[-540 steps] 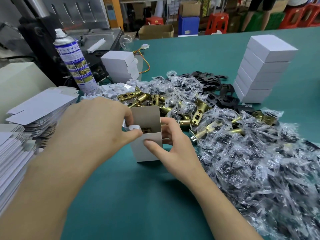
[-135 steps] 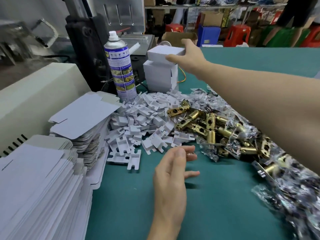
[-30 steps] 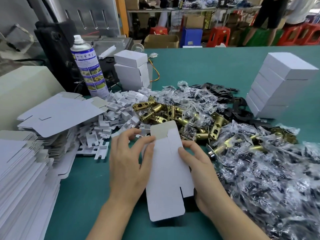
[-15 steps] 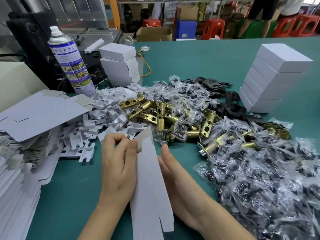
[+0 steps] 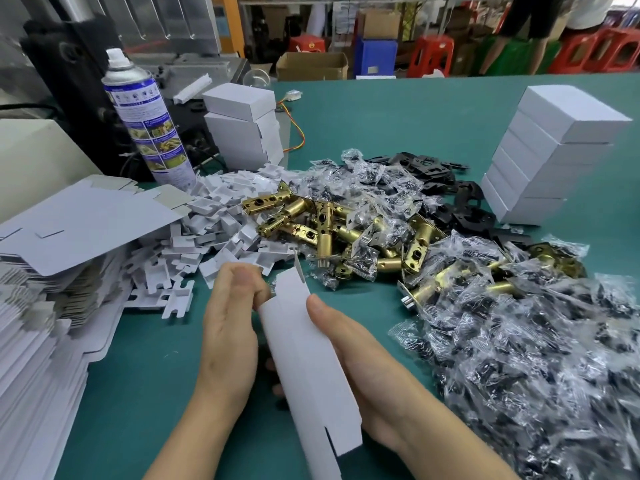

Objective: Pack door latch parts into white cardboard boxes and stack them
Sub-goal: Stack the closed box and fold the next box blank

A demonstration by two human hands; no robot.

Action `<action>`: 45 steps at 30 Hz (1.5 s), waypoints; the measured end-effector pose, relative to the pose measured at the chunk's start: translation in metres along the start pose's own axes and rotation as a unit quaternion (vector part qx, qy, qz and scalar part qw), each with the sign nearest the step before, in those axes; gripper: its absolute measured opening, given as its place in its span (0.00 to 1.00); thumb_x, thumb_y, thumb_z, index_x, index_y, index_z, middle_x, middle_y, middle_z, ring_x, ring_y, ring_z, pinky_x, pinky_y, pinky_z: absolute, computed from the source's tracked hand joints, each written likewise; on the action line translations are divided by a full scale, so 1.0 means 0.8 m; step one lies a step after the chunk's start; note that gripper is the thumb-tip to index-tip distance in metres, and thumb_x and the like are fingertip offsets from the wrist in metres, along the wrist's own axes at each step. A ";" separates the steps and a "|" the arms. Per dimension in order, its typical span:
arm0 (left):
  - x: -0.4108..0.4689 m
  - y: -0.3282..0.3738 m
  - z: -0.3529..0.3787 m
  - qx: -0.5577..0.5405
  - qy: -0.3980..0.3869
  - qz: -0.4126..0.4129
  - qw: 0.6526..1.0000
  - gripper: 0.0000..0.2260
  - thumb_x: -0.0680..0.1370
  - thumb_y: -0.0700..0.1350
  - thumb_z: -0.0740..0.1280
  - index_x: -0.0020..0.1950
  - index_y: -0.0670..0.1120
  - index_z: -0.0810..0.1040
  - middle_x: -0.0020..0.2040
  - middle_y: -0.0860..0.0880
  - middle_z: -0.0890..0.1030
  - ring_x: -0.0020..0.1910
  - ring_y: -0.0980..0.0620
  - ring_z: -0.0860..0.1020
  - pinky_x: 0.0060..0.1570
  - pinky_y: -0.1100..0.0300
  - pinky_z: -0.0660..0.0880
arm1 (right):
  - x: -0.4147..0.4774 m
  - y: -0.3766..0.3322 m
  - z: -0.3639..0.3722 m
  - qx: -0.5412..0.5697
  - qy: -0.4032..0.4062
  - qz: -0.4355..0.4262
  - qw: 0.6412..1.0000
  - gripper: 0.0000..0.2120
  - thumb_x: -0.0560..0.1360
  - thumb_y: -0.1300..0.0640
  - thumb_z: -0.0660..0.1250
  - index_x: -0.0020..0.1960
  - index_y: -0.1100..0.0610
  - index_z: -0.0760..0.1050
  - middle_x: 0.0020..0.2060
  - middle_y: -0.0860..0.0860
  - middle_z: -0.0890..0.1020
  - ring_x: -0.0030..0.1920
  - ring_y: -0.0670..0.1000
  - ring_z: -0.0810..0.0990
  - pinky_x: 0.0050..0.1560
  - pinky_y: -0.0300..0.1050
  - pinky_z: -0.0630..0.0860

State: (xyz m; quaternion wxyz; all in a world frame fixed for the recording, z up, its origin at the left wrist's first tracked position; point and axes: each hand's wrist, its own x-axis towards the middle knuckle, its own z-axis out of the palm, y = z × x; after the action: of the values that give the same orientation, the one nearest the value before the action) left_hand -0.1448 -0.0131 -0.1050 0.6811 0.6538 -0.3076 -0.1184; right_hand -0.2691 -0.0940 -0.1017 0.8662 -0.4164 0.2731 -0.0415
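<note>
A white box blank (image 5: 308,368), partly folded, is held upright between my hands above the green table (image 5: 398,119). My left hand (image 5: 230,327) grips its left edge with curled fingers. My right hand (image 5: 353,368) holds the right side, thumb on the front face. Brass door latches (image 5: 322,223) lie in a heap just beyond the hands. Bagged parts in clear plastic (image 5: 519,348) spread to the right. Closed white boxes stand in a tall stack (image 5: 550,157) at the right and a short stack (image 5: 246,126) at the back left.
Flat box blanks (image 5: 41,306) are piled at the left edge. White card inserts (image 5: 207,237) lie beside them. A spray can (image 5: 149,123) stands at the back left by a dark machine. Black plates (image 5: 450,192) lie near the tall stack.
The blank lay flat under my hands one second ago; it now stands on edge, squeezed open between both hands. The short back-left stack has gained a box.
</note>
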 end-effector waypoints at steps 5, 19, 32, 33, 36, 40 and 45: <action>0.004 -0.004 -0.003 -0.045 -0.022 -0.044 0.998 0.17 0.77 0.64 0.63 0.47 0.50 0.77 0.47 0.50 0.78 0.43 0.56 0.77 0.40 0.65 0.75 | -0.018 -0.021 0.010 -0.039 0.042 -0.063 0.996 0.33 0.68 0.38 0.72 0.65 0.58 0.81 0.60 0.65 0.83 0.56 0.63 0.82 0.69 0.68 0.72; -0.005 0.011 0.000 -0.095 -0.220 -0.250 0.938 0.39 0.64 0.81 0.68 0.59 0.52 0.87 0.58 0.37 0.86 0.62 0.32 0.81 0.69 0.32 0.72 | -0.014 -0.020 0.000 0.050 0.044 -0.067 0.995 0.37 0.72 0.35 0.69 0.71 0.60 0.74 0.60 0.61 0.85 0.56 0.58 0.86 0.51 0.51 0.83; -0.001 0.002 0.000 -0.118 -0.093 -0.209 0.966 0.27 0.68 0.66 0.76 0.60 0.52 0.83 0.54 0.49 0.88 0.52 0.47 0.88 0.45 0.54 0.85 | -0.007 -0.014 -0.007 -0.149 0.194 -0.223 0.943 0.13 0.79 0.40 0.70 0.49 0.50 0.80 0.44 0.46 0.86 0.43 0.49 0.82 0.42 0.44 0.76; 0.000 0.002 0.000 -0.121 -0.080 -0.198 0.969 0.26 0.70 0.64 0.75 0.62 0.52 0.82 0.55 0.50 0.88 0.53 0.48 0.87 0.46 0.54 0.84 | -0.008 -0.014 -0.006 -0.213 0.213 -0.271 0.915 0.09 0.80 0.42 0.68 0.49 0.47 0.79 0.45 0.44 0.85 0.43 0.46 0.82 0.42 0.41 0.76; -0.001 0.000 0.001 -0.132 -0.064 -0.178 0.973 0.25 0.70 0.60 0.72 0.65 0.54 0.79 0.56 0.53 0.88 0.53 0.51 0.87 0.43 0.60 0.83 | -0.011 -0.008 -0.002 -0.375 0.215 -0.295 0.852 0.14 0.75 0.33 0.64 0.56 0.38 0.73 0.51 0.37 0.82 0.50 0.39 0.82 0.44 0.36 0.77; -0.001 -0.001 0.000 -0.138 -0.072 -0.176 0.972 0.19 0.76 0.58 0.75 0.65 0.61 0.77 0.58 0.54 0.87 0.54 0.52 0.87 0.43 0.61 0.83 | -0.009 -0.002 -0.001 -0.441 0.197 -0.263 0.835 0.21 0.71 0.30 0.64 0.61 0.36 0.69 0.53 0.33 0.81 0.53 0.37 0.80 0.49 0.41 0.79; 0.000 -0.006 -0.010 -0.160 -0.097 -0.191 0.964 0.21 0.78 0.54 0.61 0.72 0.61 0.74 0.63 0.50 0.85 0.62 0.49 0.83 0.60 0.48 0.79 | -0.006 -0.006 -0.013 -0.339 0.146 -0.258 0.893 0.13 0.74 0.43 0.70 0.58 0.35 0.75 0.52 0.33 0.84 0.51 0.37 0.84 0.47 0.36 0.80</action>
State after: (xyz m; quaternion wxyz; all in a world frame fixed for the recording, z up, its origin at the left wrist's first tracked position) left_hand -0.1393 -0.0071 -0.1097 0.7082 0.5684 -0.2190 -0.3570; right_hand -0.2777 -0.1028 -0.1009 0.5821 -0.7296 0.2769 -0.2284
